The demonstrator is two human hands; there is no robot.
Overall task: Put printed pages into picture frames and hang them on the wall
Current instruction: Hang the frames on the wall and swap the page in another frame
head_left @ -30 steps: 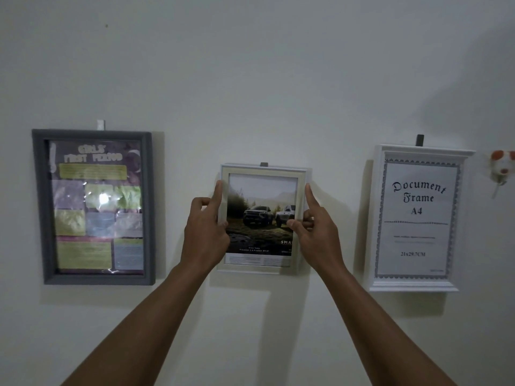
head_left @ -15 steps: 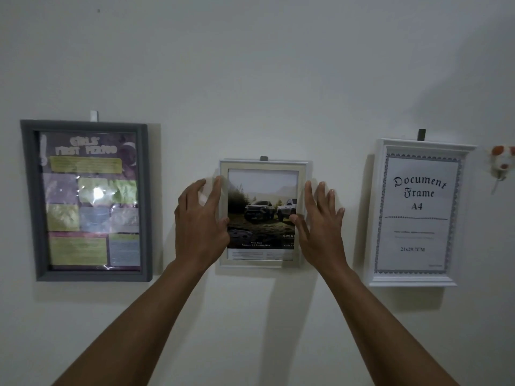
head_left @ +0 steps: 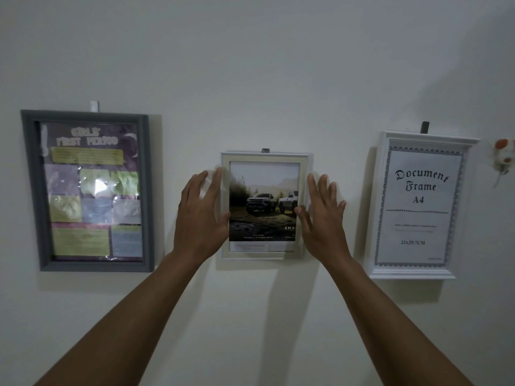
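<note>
a pale wall (head_left: 264, 65) is seen, with three frames hung on it in a row, well apart. at the left a grey frame (head_left: 30, 190) is filled with a purple poster; at the right a white frame (head_left: 429, 138) is filled with a sheet marked "document frame a4". between them, lower down, a smaller cream frame (head_left: 264, 158) is hung, and a printed page (head_left: 264, 196) of two trucks is held in it. the left hand (head_left: 199, 218) and right hand (head_left: 324, 218) are raised at its two side edges – fingers straight and spread, nothing gripped; contact cannot be judged. a small orange-and-white ornament (head_left: 503, 157) is fixed at the far right – a hook (head_left: 265, 150) is seen above the cream frame
</note>
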